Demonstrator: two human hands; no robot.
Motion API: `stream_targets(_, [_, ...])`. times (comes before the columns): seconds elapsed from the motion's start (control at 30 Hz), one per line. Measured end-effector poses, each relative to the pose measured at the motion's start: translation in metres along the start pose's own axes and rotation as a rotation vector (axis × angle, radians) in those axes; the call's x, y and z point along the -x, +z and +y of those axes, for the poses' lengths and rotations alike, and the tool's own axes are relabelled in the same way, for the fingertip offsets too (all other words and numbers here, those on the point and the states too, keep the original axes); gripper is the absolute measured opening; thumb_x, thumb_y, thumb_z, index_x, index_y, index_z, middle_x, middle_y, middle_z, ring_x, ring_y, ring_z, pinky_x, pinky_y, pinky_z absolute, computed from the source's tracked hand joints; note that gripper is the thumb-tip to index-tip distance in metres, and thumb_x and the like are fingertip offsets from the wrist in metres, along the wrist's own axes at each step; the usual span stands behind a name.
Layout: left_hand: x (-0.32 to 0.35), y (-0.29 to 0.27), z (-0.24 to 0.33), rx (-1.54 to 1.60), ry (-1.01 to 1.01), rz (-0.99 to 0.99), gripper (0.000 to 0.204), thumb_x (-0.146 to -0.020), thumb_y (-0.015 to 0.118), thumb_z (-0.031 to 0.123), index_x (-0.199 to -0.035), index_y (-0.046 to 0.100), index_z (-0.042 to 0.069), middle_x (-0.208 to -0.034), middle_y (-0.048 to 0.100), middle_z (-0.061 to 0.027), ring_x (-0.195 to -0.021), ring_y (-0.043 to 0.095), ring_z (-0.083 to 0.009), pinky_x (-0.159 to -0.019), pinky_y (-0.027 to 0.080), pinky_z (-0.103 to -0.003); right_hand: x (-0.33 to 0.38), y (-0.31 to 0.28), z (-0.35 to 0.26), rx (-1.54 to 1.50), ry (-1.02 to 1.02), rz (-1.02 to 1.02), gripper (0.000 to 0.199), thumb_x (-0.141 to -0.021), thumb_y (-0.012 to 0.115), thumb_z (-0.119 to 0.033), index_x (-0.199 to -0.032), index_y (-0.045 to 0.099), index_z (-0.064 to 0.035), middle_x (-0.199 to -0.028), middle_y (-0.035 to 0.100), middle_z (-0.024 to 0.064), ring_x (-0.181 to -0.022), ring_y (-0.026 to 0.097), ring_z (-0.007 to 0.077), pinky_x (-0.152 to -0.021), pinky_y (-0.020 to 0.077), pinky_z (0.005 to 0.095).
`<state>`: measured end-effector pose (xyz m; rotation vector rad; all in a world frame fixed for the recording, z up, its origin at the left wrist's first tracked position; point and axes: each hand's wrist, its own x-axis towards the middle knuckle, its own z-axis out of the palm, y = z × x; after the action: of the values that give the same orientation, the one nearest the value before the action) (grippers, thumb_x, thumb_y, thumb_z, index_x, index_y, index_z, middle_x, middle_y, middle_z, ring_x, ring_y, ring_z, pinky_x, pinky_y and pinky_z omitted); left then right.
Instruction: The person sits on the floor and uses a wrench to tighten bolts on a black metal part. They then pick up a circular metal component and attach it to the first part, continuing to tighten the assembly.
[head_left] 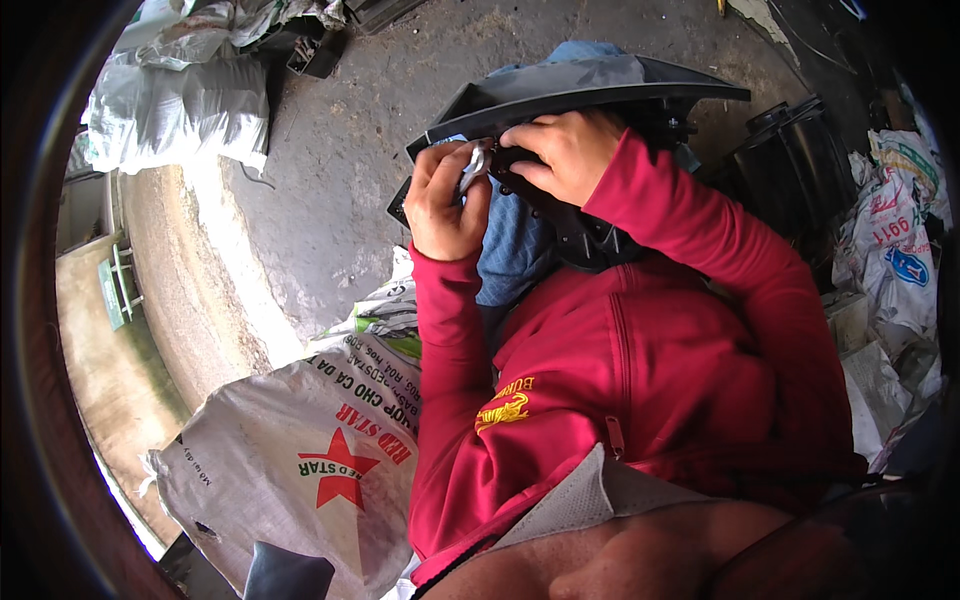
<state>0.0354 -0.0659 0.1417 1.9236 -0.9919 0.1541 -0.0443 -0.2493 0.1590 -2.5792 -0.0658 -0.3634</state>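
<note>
A large black plastic panel (600, 82), with a raised edge and ribbed parts beneath, rests over my lap on blue trousers (515, 245). My left hand (447, 205) is closed around a shiny silver metal piece (474, 168) at the panel's left underside; its exact kind is hard to make out. Just right of it, my right hand (572, 155) grips the panel near its edge, thumb and index finger bent toward the metal piece. The two hands' fingertips are close together. What lies between the right fingertips is hidden.
A white woven sack (270, 470) with a red star stands at my left. White plastic bags (180, 115) lie at the far left by a small dark box (318, 52). Black plastic parts (795, 165) and printed sacks (895, 230) are heaped on the right. The floor (330, 170) is grey concrete.
</note>
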Motion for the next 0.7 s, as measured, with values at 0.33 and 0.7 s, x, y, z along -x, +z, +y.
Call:
stream_targets(0.33, [0.006,-0.001,-0.01,0.093,-0.05,-0.029,0.038,-0.069,0.061,-0.003,-0.106,0.073,0.002,-0.083,0.059,-0.0103,-0.075,0.058,-0.0223,-0.07,0.049,-0.031,-0.001,0.002,0.004,-0.05,-0.061,0.049,0.027,-0.079,0.075,-0.028,-0.1,0.07,-0.0118,-0.092,0.072,0.0101,-0.088,0.069,0.0312,-0.077,0.0557,0.0425])
stream_targets(0.7, [0.014,0.004,-0.028,0.354,-0.139,-0.014,0.025,-0.08,0.059,-0.007,-0.101,0.069,0.0,-0.087,0.067,-0.0087,-0.071,0.056,-0.0179,-0.066,0.047,-0.028,-0.001,0.004,0.001,-0.044,-0.019,-0.027,0.033,-0.074,0.08,-0.022,-0.105,0.07,-0.0139,-0.105,0.069,0.0084,-0.101,0.065,0.0306,-0.087,0.0524,0.0414])
